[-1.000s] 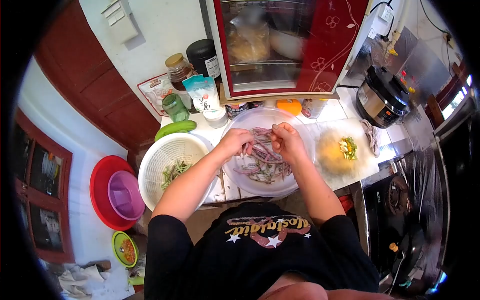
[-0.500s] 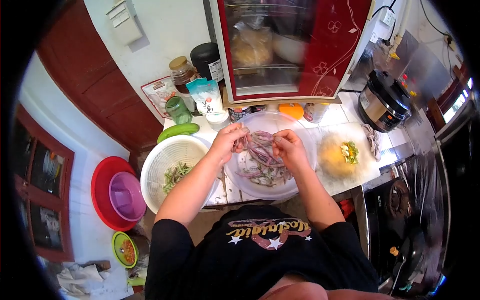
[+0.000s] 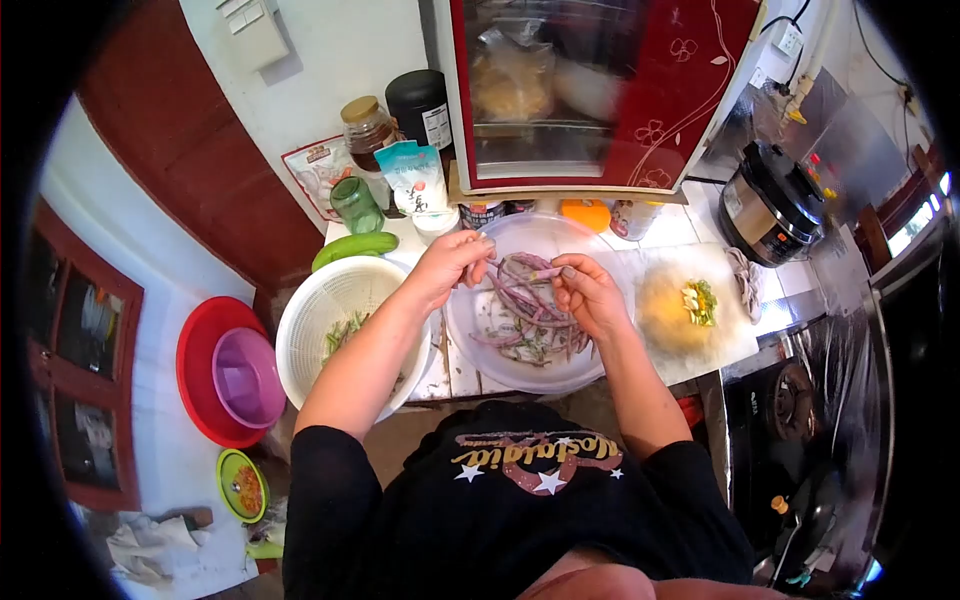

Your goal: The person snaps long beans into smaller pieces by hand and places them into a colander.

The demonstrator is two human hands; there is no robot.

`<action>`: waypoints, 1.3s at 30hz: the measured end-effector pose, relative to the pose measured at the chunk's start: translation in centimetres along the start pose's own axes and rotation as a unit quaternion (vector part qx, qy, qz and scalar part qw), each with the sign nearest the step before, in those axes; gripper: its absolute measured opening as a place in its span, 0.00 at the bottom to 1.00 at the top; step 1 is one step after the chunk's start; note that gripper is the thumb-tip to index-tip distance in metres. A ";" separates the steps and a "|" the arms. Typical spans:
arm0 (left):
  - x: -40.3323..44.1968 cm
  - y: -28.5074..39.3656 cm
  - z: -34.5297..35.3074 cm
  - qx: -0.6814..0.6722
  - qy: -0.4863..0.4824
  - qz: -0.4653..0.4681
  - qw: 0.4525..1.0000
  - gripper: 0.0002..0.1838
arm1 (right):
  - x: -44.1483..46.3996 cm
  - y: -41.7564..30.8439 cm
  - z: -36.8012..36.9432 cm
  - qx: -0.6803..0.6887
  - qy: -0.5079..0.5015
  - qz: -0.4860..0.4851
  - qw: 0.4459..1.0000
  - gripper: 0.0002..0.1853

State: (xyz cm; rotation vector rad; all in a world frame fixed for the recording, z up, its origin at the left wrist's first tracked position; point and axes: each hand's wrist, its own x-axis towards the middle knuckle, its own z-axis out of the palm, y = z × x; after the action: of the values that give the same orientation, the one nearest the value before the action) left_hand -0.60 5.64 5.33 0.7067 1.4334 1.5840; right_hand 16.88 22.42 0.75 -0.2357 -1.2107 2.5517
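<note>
1. At the centre of the frame, the right hand [image 3: 592, 293] has thumb and forefinger closed on a purple bean pod [image 3: 544, 273]. The pod extends from the fingertips toward the left of the frame.
2. Left of it, slightly higher, the left hand [image 3: 455, 270] has its fingers curled and drawn together. Whether they retain anything cannot be told.
3. Step in hand (judged): sorting or trimming pods by hand. The next move appears to call for bringing the left fingertips to the pod's free end, with the right pinch kept firm.
4. Position relative to the grip: the gripped pod lies between the hands, above the clear bowl [image 3: 462, 335]. More purple pods [image 3: 520, 302] lie in the bowl, below the hands in the frame, among small greenish scraps.
5. Left of centre, the white colander [image 3: 305, 315] contains short green pieces [image 3: 343, 330]; the left forearm partly covers it.
6. Right of centre, the cutting board [image 3: 690, 355] bears chopped pieces [image 3: 699, 302].
</note>
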 end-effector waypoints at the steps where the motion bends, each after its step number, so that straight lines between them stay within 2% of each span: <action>1: 0.1 -0.1 0.0 0.015 0.000 0.009 1.000 0.09 | 0.0 -0.1 0.1 -0.001 0.000 0.003 1.000 0.08; 4: 0.0 0.5 0.5 0.043 0.003 -0.026 0.999 0.09 | 0.0 -0.7 1.1 -0.032 -0.004 0.030 0.999 0.09; 5: 0.1 0.6 0.9 0.042 0.003 -0.028 0.999 0.09 | 0.0 -0.9 1.6 -0.086 -0.001 0.047 0.995 0.08; 7: 0.2 0.6 1.8 0.191 -0.009 0.032 0.981 0.11 | 0.2 -0.9 2.1 -0.139 0.003 0.065 0.988 0.08; 8: 0.3 0.5 2.1 0.190 -0.009 0.030 0.981 0.11 | 0.2 -0.7 2.3 -0.171 0.002 0.066 0.983 0.07; 10: 0.9 0.6 2.5 0.346 -0.067 0.103 0.930 0.13 | 0.4 -0.6 2.8 -0.203 0.000 0.069 0.977 0.05; 11: 1.2 0.7 2.6 0.345 -0.067 0.101 0.931 0.13 | 0.3 -0.7 3.1 -0.233 -0.021 0.062 0.970 0.04; 13: 1.8 0.8 2.8 0.439 -0.170 0.055 0.880 0.11 | 0.2 -1.0 3.5 -0.261 -0.041 0.057 0.963 0.02; 15: 1.9 0.9 3.0 0.477 -0.173 0.058 0.860 0.11 | 0.3 -1.3 3.5 -0.393 -0.031 0.053 0.918 0.02; 17: 2.1 0.7 3.2 0.513 -0.177 0.062 0.838 0.11 | 0.8 -0.9 2.4 -0.382 -0.043 0.045 0.922 0.02; 22: 1.9 0.0 3.5 0.397 -0.155 0.099 0.899 0.11 | 0.8 -0.6 2.2 -0.338 -0.035 0.028 0.940 0.04; 23: 1.9 -0.2 3.6 0.398 -0.155 0.098 0.899 0.11 | 0.7 -0.3 2.4 -0.265 0.012 0.015 0.964 0.03; 24: 1.8 -0.6 3.7 0.349 -0.133 0.103 0.922 0.12 | 0.7 0.0 2.5 -0.189 0.060 0.002 0.980 0.03; 25: 1.8 -0.9 3.8 0.298 -0.109 0.109 0.942 0.12 | 0.9 0.0 2.7 -0.188 0.060 0.001 0.980 0.03; 26: 1.7 -1.1 4.0 0.299 -0.110 0.109 0.942 0.12 | 1.1 -0.1 2.9 -0.108 0.075 0.001 0.991 0.04; 27: 1.6 -1.2 4.1 0.219 -0.065 0.072 0.971 0.10 | 1.3 -0.1 3.0 -0.026 0.087 0.000 0.996 0.04; 28: 1.5 -1.1 3.9 0.138 -0.017 0.036 0.990 0.09 | 1.5 0.1 2.9 -0.023 0.083 -0.002 0.996 0.04; 29: 1.7 -1.1 3.4 0.144 -0.016 0.039 0.989 0.09 | 1.7 0.4 2.6 -0.052 0.085 -0.001 0.995 0.03; 30: 2.0 -1.4 2.6 -0.022 0.014 0.043 0.999 0.08 | 1.7 0.6 2.4 -0.081 0.087 -0.001 0.993 0.02; 31: 2.4 -1.6 1.7 -0.188 0.043 0.050 0.980 0.07 | 1.7 0.7 2.4 -0.077 0.080 -0.005 0.994 0.02; 33: 2.4 -1.6 0.4 -0.210 0.053 0.048 0.975 0.07 | 1.1 1.1 2.4 -0.199 0.078 0.013 0.977 0.02; 35: 1.9 -1.5 0.5 -0.229 0.042 0.023 0.972 0.08 | 1.1 1.2 2.7 -0.212 0.059 0.004 0.975 0.04; 36: 1.8 -1.5 0.7 -0.231 0.049 0.012 0.972 0.07 | 0.8 0.2 4.6 -0.376 0.054 -0.036 0.925 0.06; 37: 1.8 -1.7 0.8 -0.230 0.047 0.007 0.972 0.07 | 0.6 -0.1 5.8 -0.528 0.049 -0.073 0.845 0.09; 39: 2.0 -2.2 1.2 -0.221 0.058 0.040 0.973 0.08 | 1.5 1.8 5.6 -0.501 0.051 -0.111 0.857 0.12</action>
State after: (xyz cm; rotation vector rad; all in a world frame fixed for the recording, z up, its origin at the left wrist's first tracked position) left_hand -0.02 7.89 3.11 0.4173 1.0822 1.9490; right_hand 13.59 17.76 2.85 -0.4046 -2.2498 1.4720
